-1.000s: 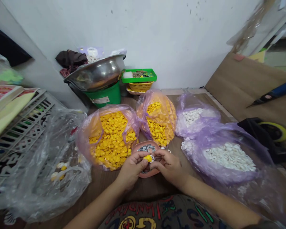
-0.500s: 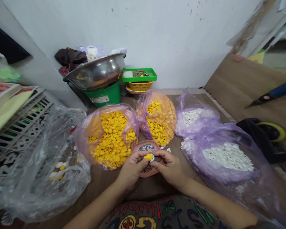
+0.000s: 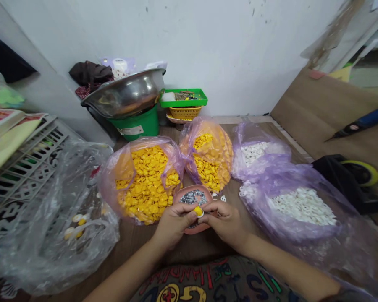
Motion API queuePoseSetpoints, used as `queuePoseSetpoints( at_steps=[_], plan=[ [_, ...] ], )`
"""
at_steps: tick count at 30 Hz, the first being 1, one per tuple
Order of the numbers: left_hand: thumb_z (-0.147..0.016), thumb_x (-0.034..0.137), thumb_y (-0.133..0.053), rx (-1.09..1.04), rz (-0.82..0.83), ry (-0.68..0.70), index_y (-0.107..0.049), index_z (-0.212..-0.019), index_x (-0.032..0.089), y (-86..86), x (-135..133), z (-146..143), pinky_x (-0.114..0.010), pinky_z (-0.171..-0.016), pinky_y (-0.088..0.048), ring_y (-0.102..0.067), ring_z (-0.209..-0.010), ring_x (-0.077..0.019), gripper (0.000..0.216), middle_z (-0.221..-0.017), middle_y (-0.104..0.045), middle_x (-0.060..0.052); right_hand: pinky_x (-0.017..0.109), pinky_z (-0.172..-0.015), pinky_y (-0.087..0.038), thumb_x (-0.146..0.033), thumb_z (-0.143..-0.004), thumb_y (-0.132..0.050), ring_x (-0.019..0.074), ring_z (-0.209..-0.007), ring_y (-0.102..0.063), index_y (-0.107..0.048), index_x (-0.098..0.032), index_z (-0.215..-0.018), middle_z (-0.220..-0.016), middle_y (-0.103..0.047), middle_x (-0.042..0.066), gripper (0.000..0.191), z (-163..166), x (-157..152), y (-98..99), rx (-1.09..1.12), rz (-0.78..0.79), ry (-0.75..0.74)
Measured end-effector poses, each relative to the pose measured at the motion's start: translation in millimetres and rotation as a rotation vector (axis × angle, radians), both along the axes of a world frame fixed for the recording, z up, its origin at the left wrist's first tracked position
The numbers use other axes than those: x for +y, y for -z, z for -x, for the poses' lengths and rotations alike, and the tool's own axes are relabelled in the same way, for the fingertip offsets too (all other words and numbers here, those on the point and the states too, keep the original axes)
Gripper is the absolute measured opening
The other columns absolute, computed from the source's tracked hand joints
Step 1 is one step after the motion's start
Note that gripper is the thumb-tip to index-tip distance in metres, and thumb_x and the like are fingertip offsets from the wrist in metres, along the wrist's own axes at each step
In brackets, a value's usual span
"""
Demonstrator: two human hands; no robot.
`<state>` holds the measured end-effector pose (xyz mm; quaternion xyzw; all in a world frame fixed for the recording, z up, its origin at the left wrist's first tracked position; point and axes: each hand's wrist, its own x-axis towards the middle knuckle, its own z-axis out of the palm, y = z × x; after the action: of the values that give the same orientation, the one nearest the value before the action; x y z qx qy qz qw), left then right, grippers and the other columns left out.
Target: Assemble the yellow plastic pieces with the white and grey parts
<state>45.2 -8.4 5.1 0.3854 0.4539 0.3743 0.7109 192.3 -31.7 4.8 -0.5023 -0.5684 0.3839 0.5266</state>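
Note:
Over a pink dish (image 3: 178,194) my two hands meet at the fingertips. My left hand (image 3: 175,221) is closed in a pinch on a small yellow plastic piece (image 3: 198,210). From the other side, my right hand (image 3: 226,220) pinches a small white plastic piece (image 3: 200,215) that sits against the yellow one. Fingers cover part of both pieces. Small grey bits (image 3: 193,196) lie in the dish below. A couple of loose white pieces (image 3: 223,198) rest on the brown surface just beyond my right hand.
Two bags of yellow pieces (image 3: 149,180) (image 3: 208,167) stand behind the dish. Purple bags of white pieces (image 3: 304,205) lie to the right, near a tape dispenser (image 3: 343,180). A clear bag (image 3: 94,256) and a grey crate (image 3: 28,167) occupy the left. A metal basin (image 3: 129,94) sits behind.
The yellow and white pieces have turned a little between my fingertips, the white one now lower. My hands stay over the dish, and more of its grey bits show.

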Motion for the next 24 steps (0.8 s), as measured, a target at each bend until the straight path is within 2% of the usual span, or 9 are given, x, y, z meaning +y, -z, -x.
queuePoseSetpoints(
  at_steps=[8,13,17,21,24],
  plan=[
    [-0.05,0.036,-0.075,0.07,-0.066,0.045,-0.071,-0.062,0.017,-5.1,-0.3,1.6,-0.027,-0.064,-0.048,-0.06,-0.063,-0.0153,0.024,-0.065,-0.07,-0.003,0.023,-0.058,-0.048,-0.02,-0.064,-0.068,0.0121,-0.06,-0.062,-0.066,-0.023,-0.058,-0.063,-0.067,-0.002,0.007,-2.4,3.0,-0.8,0.059,0.023,-0.132],
    [-0.047,0.034,-0.077,0.025,0.022,0.066,-0.07,-0.065,0.017,-4.3,-0.4,1.7,-0.025,-0.061,-0.048,-0.059,-0.059,-0.0127,0.025,-0.063,-0.069,-0.001,0.023,-0.057,-0.043,-0.03,-0.058,-0.074,0.0116,-0.059,-0.055,-0.055,-0.019,-0.047,-0.056,-0.058,-0.002,0.024,-4.4,7.7,0.4,-0.03,0.006,-0.05],
    [-0.042,0.03,-0.08,0.003,0.074,0.054,-0.069,-0.062,0.017,0.8,2.9,0.3,-0.024,-0.059,-0.048,-0.059,-0.056,-0.0111,0.026,-0.06,-0.068,0.001,0.022,-0.051,-0.039,-0.033,-0.058,-0.073,0.0101,-0.054,-0.049,-0.052,-0.018,-0.048,-0.054,-0.053,-0.003,0.027,-4.8,8.0,4.5,-0.101,0.092,-0.081],
    [-0.037,0.026,-0.08,0.096,0.074,0.064,-0.07,-0.06,0.017,3.2,7.5,-2.6,-0.025,-0.058,-0.05,-0.06,-0.058,-0.0134,0.027,-0.061,-0.07,-0.001,0.02,-0.047,-0.036,-0.023,-0.057,-0.072,0.0086,-0.049,-0.045,-0.052,-0.018,-0.05,-0.051,-0.051,-0.005,0.022,-2.7,6.4,10.3,-0.135,0.234,-0.119],
    [-0.036,0.024,-0.08,0.159,0.055,0.032,-0.07,-0.058,0.018,3.1,9.7,-5.0,-0.024,-0.057,-0.05,-0.06,-0.056,-0.0137,0.025,-0.06,-0.07,-0.001,0.022,-0.053,-0.041,-0.017,-0.061,-0.068,0.011,-0.055,-0.051,-0.058,-0.019,-0.058,-0.057,-0.057,-0.004,0.01,-9.1,7.4,4.5,-0.257,0.181,-0.14]
  ],
)
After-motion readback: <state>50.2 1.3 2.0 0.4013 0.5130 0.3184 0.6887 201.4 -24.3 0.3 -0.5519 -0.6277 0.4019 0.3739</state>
